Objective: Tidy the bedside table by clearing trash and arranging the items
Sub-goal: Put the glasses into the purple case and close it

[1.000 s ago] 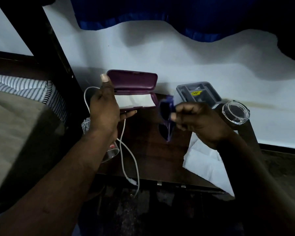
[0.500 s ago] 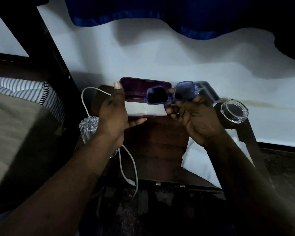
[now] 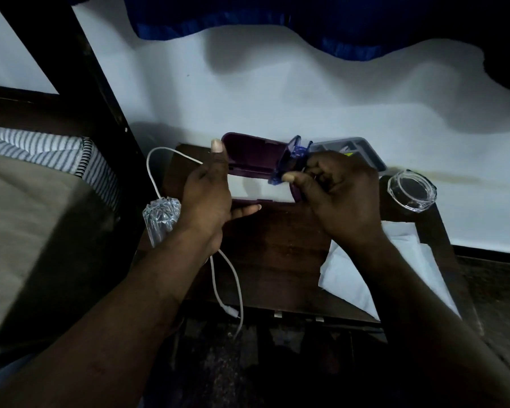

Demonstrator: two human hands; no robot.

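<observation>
Bedside surface (image 3: 277, 254) of dark wood stands between your bed (image 3: 27, 216) and the pale wall. At its left edge a cut-glass tumbler (image 3: 161, 213) lies on its side, and a white cable (image 3: 231, 311) loops past it and hangs over the front edge. Your left grip (image 3: 206, 195) holds the open purple glasses case (image 3: 253, 154) just above the surface, thumb up against the lid's left end and fingertips under the base. Your right grip (image 3: 336, 195) is curled around the blue sunglasses (image 3: 292, 154), holding them at the right end of the case. Behind that grip a grey tray (image 3: 362, 151) sits against the wall. A clear glass dish (image 3: 411, 189) rests on the far right corner, and a white tissue (image 3: 365, 278) drapes over the front right edge.
</observation>
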